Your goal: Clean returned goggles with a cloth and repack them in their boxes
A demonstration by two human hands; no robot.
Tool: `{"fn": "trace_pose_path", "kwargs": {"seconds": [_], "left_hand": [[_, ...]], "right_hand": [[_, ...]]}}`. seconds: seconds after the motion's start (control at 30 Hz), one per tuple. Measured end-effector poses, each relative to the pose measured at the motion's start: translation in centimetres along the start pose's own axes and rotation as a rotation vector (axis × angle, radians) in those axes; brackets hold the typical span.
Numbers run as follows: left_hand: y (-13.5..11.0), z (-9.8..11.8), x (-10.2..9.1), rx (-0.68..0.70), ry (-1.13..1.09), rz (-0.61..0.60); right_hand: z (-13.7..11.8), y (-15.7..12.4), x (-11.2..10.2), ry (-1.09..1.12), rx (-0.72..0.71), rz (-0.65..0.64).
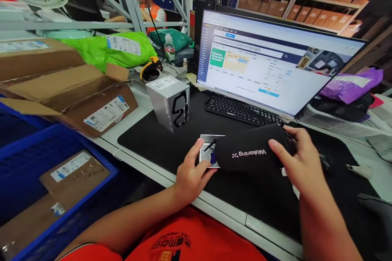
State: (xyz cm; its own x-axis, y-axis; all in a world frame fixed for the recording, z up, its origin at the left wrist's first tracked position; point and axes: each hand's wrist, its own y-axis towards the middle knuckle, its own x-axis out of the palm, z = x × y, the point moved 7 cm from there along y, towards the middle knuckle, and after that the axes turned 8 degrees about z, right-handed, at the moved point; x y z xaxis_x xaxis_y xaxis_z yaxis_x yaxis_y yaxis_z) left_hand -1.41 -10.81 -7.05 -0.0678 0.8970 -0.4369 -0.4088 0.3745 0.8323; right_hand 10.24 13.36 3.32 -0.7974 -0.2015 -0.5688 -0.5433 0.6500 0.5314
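A black fabric pouch [249, 153] with white lettering lies across a black desk mat [153, 138]. My right hand [294, 159] is closed round the pouch's right end. My left hand [191, 173] pinches the edge of a small white and silver card or packet [208, 155] that sticks out from the pouch's left end. A silver product box [170, 102] with a black looping graphic stands on the mat, to the left and behind my hands.
A keyboard [241, 111] and a lit monitor [275, 61] stand behind the pouch. Open cardboard boxes [70, 89], a green mailer bag [113, 51] and a blue crate [45, 179] fill the left. A purple bag [352, 85] lies right. Another person in orange sits behind the racks.
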Motion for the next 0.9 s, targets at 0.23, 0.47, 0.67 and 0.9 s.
{"fn": "trace_pose_path", "kwargs": {"seconds": [0.23,0.47,0.67,0.9], "left_hand": [[0.1,-1.7,-0.7,-0.091,0.010,0.116],[0.6,-1.1,0.8,0.036,0.135,-0.104],[5.0,-5.0,-4.9,-0.010,0.254,0.247],[12.2,-15.9,-5.3,-0.344,0.140,0.195]], "right_hand": [[-1.4,-2.7,6.8,-0.359,-0.255,-0.002],[0.2,-2.8,8.6,-0.451,-0.368,-0.283],[1.3,-1.2,6.4,-0.011,-0.284,-0.536],[7.4,-0.5,11.4,0.427,-0.078,-0.770]]}}
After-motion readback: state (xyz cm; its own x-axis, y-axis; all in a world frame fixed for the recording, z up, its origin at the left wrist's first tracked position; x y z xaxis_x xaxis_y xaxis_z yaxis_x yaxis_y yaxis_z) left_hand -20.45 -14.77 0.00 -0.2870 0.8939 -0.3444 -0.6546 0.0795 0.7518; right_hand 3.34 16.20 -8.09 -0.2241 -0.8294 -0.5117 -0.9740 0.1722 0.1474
